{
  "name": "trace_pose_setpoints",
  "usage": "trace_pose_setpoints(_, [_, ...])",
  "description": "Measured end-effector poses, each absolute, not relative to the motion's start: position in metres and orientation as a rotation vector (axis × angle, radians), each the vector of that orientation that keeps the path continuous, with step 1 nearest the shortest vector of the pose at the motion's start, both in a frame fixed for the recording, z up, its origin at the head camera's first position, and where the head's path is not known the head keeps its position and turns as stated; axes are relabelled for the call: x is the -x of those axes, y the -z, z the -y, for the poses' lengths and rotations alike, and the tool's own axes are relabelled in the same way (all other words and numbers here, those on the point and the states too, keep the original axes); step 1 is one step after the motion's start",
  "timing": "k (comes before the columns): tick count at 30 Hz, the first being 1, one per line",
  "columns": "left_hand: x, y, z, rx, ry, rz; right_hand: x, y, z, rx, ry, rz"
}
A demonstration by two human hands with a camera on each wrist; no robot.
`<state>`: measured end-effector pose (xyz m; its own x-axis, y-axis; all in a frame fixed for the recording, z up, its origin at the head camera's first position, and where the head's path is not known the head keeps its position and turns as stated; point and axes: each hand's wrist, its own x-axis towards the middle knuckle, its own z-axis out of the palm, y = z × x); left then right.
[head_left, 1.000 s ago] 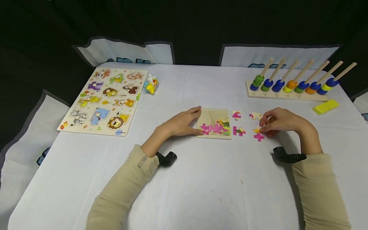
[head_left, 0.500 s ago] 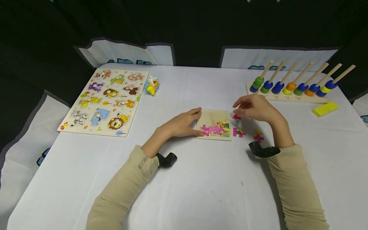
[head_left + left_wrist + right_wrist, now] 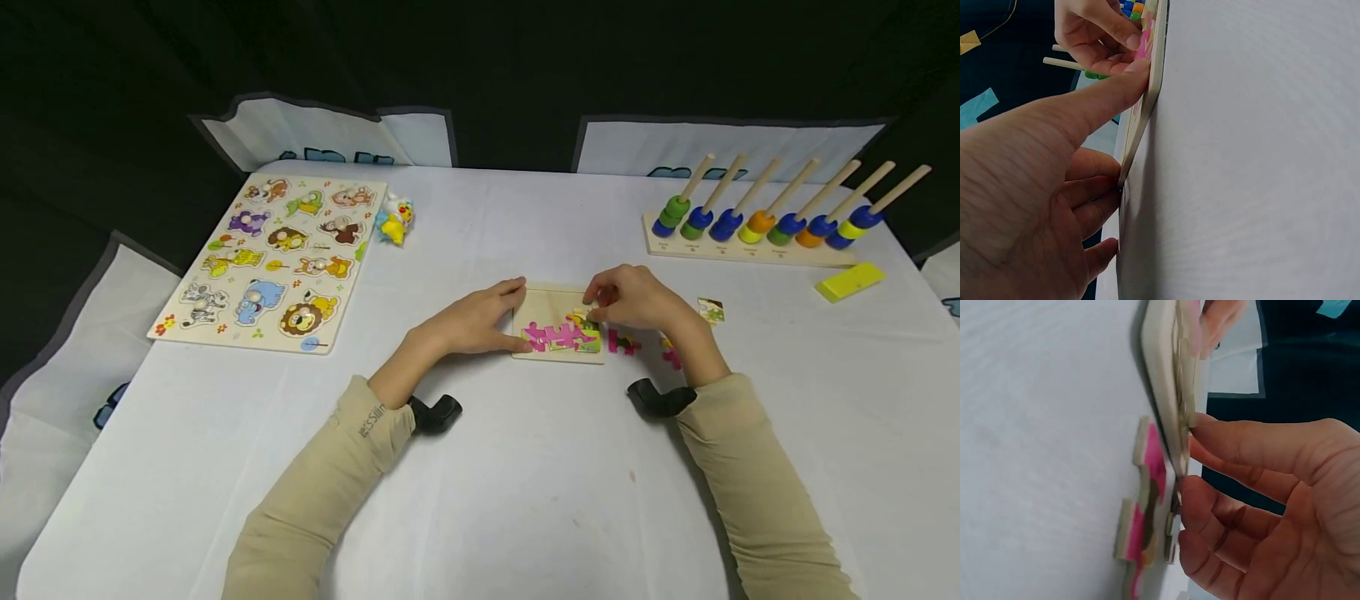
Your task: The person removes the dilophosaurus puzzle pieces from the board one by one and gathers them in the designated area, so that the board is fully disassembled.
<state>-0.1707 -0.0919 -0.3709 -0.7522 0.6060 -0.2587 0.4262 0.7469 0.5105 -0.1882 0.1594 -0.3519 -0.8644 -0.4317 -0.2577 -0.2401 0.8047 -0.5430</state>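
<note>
Nearest to you on the white tabletop [image 3: 480, 500], a pink-green piece [image 3: 623, 342] lies just to the right of the wooden frame [image 3: 543, 305], and a pink-yellow piece [image 3: 670, 353] lies farther right, partly hidden by your wrist. Your left hand [image 3: 468, 323] rests along the left side of the frame, not clenched, with the thumb upon its near corner and the fingertips at the far one. Inside the frame, joined pink pieces [image 3: 553, 337] fill the near part; the far part shows bare wood.

Your right hand [image 3: 637, 297] has just come from the loose pieces to the right edge of the frame. This means, I judge, that its work is now fitting and no more collecting. Its thumb and fingers are bent toward each other (whether they pinch a piece, I cannot tell). A yellowish piece [image 3: 711, 311], which this hand was covering before, is now visible.

Farther away are the yellow block [image 3: 850, 282], the animal board [image 3: 288, 286], the ring rack [image 3: 817, 256] and a small toy [image 3: 394, 221].
</note>
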Motion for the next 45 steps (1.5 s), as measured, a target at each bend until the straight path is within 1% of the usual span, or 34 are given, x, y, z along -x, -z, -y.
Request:
trace_pose_setpoints(26, [0.1717, 0.3701, 0.0922, -0.8, -0.592, -2.537, 0.1888, 0.3576, -0.1607, 0.524, 0.744, -2.576])
trace_pose_setpoints(35, [0.1719, 0.3704, 0.092, -0.794, -0.597, -2.529, 0.1882, 0.3557, -0.1571, 0.451, 0.776, -2.674])
trace_pose_setpoints(45, [0.1714, 0.37, 0.0924, -0.795, -0.595, -2.53, 0.1883, 0.3561, -0.1568, 0.513, 0.836, -2.667])
